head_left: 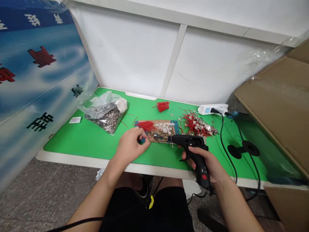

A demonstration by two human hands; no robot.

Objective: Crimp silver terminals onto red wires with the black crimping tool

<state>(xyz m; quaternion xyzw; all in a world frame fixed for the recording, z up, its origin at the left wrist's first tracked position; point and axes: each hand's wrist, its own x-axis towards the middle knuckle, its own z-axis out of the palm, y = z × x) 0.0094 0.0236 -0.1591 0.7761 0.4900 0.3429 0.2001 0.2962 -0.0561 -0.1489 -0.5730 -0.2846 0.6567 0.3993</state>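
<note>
My right hand (205, 161) is wrapped round the grip of a black soldering gun (189, 141), whose tip points left over a piece of cardboard (158, 139). Close to that tip, my left hand (132, 143) is closed in a pinch; what its fingers hold is hidden or too small to name. Beyond the left fingers a bunch of red wires (146, 125) lies on the cardboard. Beside it, small silvery metal pieces (165, 127) are spread out. To the right sits a heap of red wires with metal pieces on their ends (196, 124).
A clear bag of metal pieces (106, 117) stands at the left of the green tabletop (79, 145). Farther back are a tied bundle of red wires (162, 106) and a white power strip (212, 109). On the right are black cables, a black spool (243, 149) and a cardboard box (275, 87).
</note>
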